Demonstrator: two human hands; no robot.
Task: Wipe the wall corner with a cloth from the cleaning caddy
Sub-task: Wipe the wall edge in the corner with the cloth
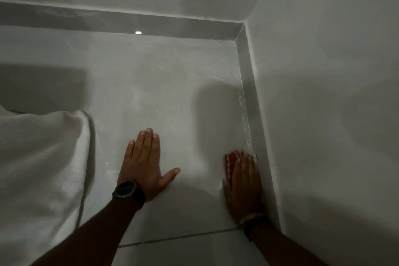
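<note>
Nothing readable is showing anywhere in the view: no words, numbers, brands or signs. The watch (127, 189) on the left wrist is presenting a dark face with no legible digits. The red pattern on the cloth (231, 160) under the right hand (243, 185) is coming out too blurred to tell as lettering.

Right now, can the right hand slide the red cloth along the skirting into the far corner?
Probably yes. The right hand presses the red cloth flat beside the skirting, and nothing lies on the floor between it and the corner.
</note>
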